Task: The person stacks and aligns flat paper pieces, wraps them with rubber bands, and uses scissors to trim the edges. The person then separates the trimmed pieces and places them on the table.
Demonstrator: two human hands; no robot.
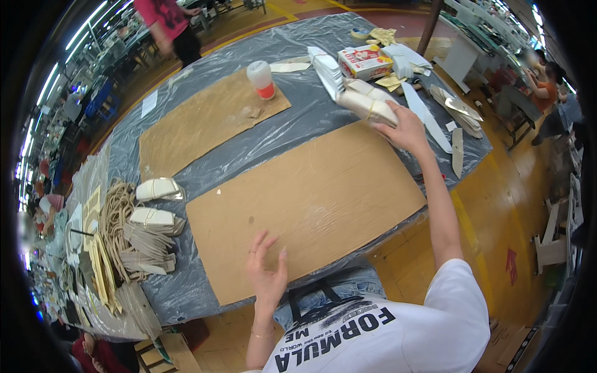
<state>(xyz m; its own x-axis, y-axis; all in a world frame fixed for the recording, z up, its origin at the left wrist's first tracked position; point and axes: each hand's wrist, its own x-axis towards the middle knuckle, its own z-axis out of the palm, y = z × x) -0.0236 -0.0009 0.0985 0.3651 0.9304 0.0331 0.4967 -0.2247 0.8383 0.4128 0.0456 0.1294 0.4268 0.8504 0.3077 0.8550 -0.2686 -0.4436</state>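
Note:
My right hand [405,128] reaches to the far right of the table, its thumb and fingers closed around the near end of a bundle of cream strap-like pieces [365,105] with a thin band around it. My left hand [267,268] is over the near edge of a large brown cardboard sheet [311,199]. Its fingers are apart and hold nothing. Beside the bundle lies a stack of white curved pieces [326,69]. To the right of my right hand is a long pale blade-shaped piece [428,118].
Banded cream bundles [155,216] and coiled beige cords [118,214] lie at the left. A second brown board [193,133] carries a white-and-red bottle [260,81]. Farther back stands a printed carton [365,62]. A person in pink [163,22] is beyond the table.

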